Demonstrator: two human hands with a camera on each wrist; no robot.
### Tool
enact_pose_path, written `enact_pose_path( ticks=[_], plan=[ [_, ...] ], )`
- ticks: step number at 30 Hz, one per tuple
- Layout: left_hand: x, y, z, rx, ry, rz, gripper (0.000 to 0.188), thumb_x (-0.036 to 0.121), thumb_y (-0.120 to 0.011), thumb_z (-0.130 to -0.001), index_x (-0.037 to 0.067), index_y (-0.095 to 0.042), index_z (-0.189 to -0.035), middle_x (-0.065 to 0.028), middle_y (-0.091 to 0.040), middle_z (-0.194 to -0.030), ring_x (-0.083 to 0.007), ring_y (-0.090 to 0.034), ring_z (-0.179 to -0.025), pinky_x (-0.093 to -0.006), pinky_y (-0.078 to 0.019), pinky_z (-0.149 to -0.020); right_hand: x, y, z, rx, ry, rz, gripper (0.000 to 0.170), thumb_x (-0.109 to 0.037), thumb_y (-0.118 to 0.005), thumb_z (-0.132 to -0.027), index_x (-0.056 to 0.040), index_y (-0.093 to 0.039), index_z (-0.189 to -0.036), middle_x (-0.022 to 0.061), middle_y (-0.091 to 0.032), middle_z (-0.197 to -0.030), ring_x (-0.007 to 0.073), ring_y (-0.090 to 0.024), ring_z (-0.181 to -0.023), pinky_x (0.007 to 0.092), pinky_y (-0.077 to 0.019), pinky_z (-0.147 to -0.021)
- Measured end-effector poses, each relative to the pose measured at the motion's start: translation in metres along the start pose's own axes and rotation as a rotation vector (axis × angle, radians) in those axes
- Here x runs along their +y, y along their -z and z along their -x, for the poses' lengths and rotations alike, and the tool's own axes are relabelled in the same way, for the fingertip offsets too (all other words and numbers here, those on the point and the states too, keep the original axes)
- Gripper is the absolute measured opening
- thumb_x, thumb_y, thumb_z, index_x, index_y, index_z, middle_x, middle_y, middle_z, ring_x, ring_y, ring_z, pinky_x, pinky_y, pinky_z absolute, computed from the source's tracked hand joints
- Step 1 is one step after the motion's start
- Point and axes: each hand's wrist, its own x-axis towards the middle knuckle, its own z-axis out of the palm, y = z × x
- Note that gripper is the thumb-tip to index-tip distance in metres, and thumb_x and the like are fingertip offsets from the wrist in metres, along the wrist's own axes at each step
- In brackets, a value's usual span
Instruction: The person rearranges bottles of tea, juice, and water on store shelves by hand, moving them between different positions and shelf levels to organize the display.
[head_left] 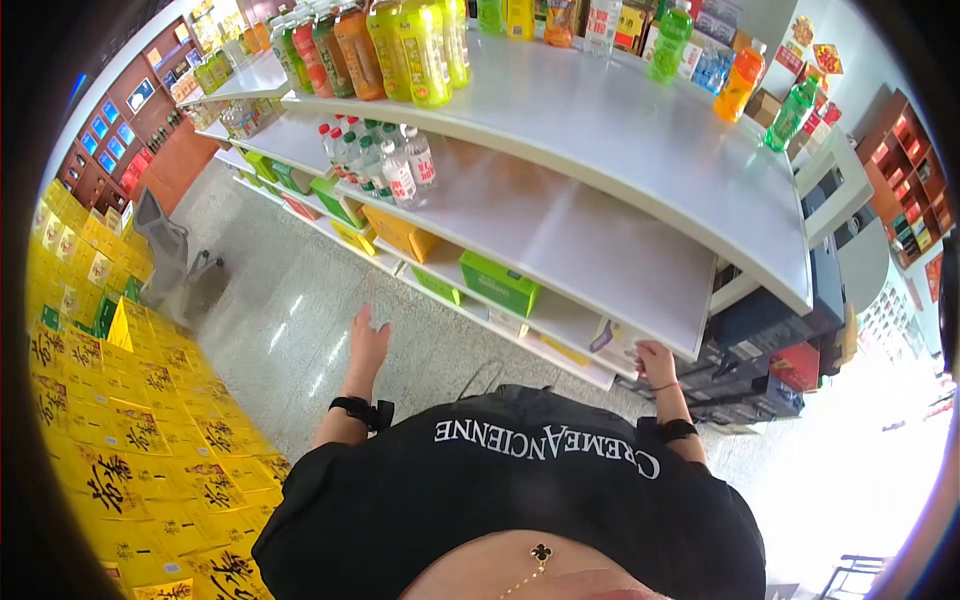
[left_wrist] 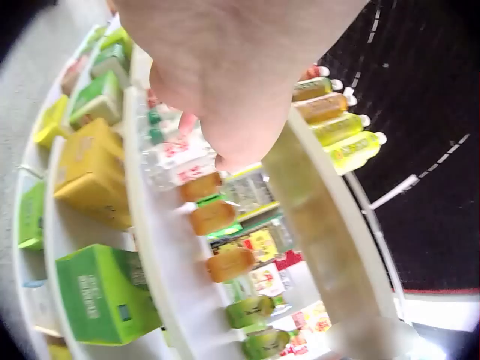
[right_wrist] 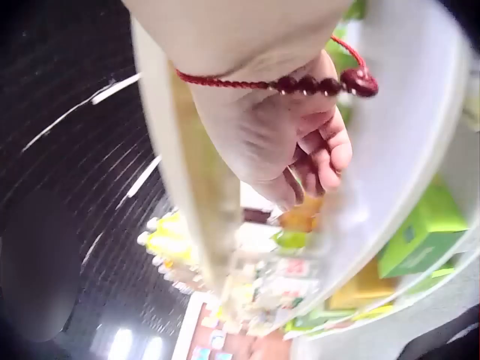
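In the head view the left hand (head_left: pixel 370 343) is over the floor in front of the shelves, fingers apart and holding nothing. The right hand (head_left: pixel 656 364) is beside the right end of the middle shelf board (head_left: pixel 600 280), its fingers loosely bent. Seen from the left wrist, the left hand (left_wrist: pixel 225 82) covers part of the clear bottles (left_wrist: pixel 180 150) behind it; most of its fingers are hidden. The right wrist view has the right hand (right_wrist: pixel 277 142) with curled fingers and no object visible in them; a red beaded cord circles the wrist.
Drink bottles (head_left: pixel 425 50) stand on the top board (head_left: pixel 600 110), with white-labelled bottles (head_left: pixel 398 175) below. Green box (head_left: pixel 498 284) and orange box (head_left: pixel 398 232) lie on a lower shelf. Yellow cartons (head_left: pixel 150 440) are stacked at left, near a grey chair (head_left: pixel 165 250). Dark boxes (head_left: pixel 745 345) stand at right.
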Motion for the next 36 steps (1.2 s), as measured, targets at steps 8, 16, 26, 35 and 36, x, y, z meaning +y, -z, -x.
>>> enact_pose_path(
  ticks=[8,16,26,35,36],
  plan=[
    [-0.131,0.004,0.104,-0.049,0.465,-0.118,0.059,0.015,-0.063,-0.080,-0.004,-0.042,-0.132,-0.0254,-0.050,-0.126,-0.0370,-0.050,-0.116,-0.0418,-0.0429,-0.097,0.194,0.043,0.122,0.367,-0.647,-0.258,0.016,-0.019,-0.056,-0.086,-0.0064,-0.058,-0.076,0.0050,-0.050,-0.056,0.0152,-0.047,-0.039,0.0282,-0.0334,-0.031],
    [-0.158,0.007,0.200,-0.116,0.474,-0.171,0.056,0.018,-0.063,-0.080,-0.004,-0.047,-0.129,-0.0278,-0.052,-0.126,-0.0399,-0.048,-0.120,-0.0433,-0.0403,-0.101,0.165,0.036,0.223,0.387,-0.614,-0.254,0.013,-0.018,-0.060,-0.087,-0.0055,-0.058,-0.091,0.0027,-0.050,-0.060,0.0118,-0.046,-0.044,0.0250,-0.0334,-0.035],
    [-0.076,-0.001,0.256,-0.082,0.484,-0.104,0.055,0.018,-0.063,-0.080,-0.001,-0.049,-0.130,-0.0238,-0.049,-0.132,-0.0387,-0.045,-0.124,-0.0433,-0.0377,-0.103,0.269,0.166,0.269,0.336,-0.628,-0.274,0.013,-0.022,-0.060,-0.088,-0.0095,-0.058,-0.084,0.0038,-0.051,-0.061,0.0159,-0.050,-0.049,0.0293,-0.0381,-0.040],
    [-0.041,-0.090,0.413,0.251,0.449,-0.069,0.049,0.017,-0.065,-0.077,-0.001,-0.055,-0.122,-0.0229,-0.059,-0.114,-0.0362,-0.057,-0.105,-0.0424,-0.0461,-0.089,0.355,0.351,0.249,0.025,-0.589,0.552,0.018,-0.022,-0.058,-0.088,-0.0049,-0.060,-0.084,0.0058,-0.055,-0.065,0.0175,-0.054,-0.054,0.0323,-0.0419,-0.047],
    [-0.031,-0.092,0.435,0.260,0.448,-0.059,0.050,0.017,-0.064,-0.077,-0.001,-0.054,-0.123,-0.0225,-0.059,-0.113,-0.0359,-0.057,-0.104,-0.0421,-0.0463,-0.088,0.358,0.362,0.241,-0.008,-0.573,0.592,0.018,-0.022,-0.058,-0.088,-0.0045,-0.060,-0.084,0.0059,-0.056,-0.065,0.0176,-0.054,-0.054,0.0324,-0.0421,-0.048]
  ],
)
